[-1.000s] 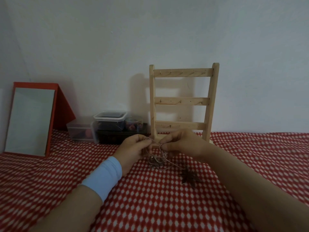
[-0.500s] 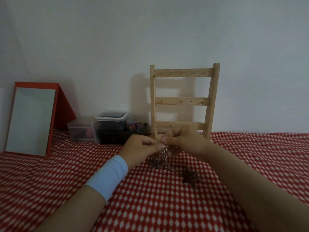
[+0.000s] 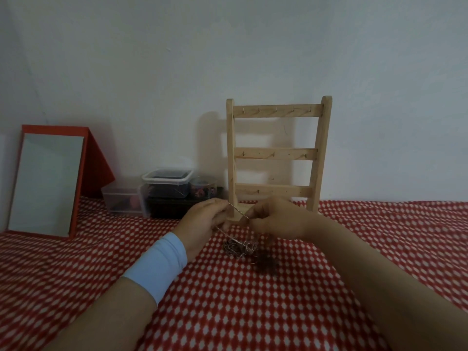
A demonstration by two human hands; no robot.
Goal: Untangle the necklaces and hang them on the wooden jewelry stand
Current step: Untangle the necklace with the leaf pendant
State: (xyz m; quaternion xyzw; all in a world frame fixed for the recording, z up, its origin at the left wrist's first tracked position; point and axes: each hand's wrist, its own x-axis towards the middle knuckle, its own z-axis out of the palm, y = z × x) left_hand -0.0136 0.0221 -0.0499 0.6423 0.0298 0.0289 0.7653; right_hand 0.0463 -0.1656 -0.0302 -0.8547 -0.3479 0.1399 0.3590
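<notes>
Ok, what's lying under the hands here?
Tangled silver chain on the red checked cloth, a dark blurred pendant beside it. The left hand and right hand pinch one strand; its ends are covered.

1. Cloth [image 3: 228,312]: red ground, regular pattern of small white diamonds all over.
2. Jewelry stand [image 3: 276,154]: pale natural wood, light tan, unpainted.
3. Necklaces [image 3: 239,247]: silvery grey chain with a pinkish tint in the tangle.
4. Pendant [image 3: 266,262]: dark brown, blurred.
5. Wristband [image 3: 158,267]: plain light blue.
6. Mirror [image 3: 86,173]: red-orange frame, grey-white glass.
7. Plastic boxes [image 3: 166,183]: clear, dark contents; one pink spot.
8. Wall [image 3: 177,59]: plain grey-white.
</notes>
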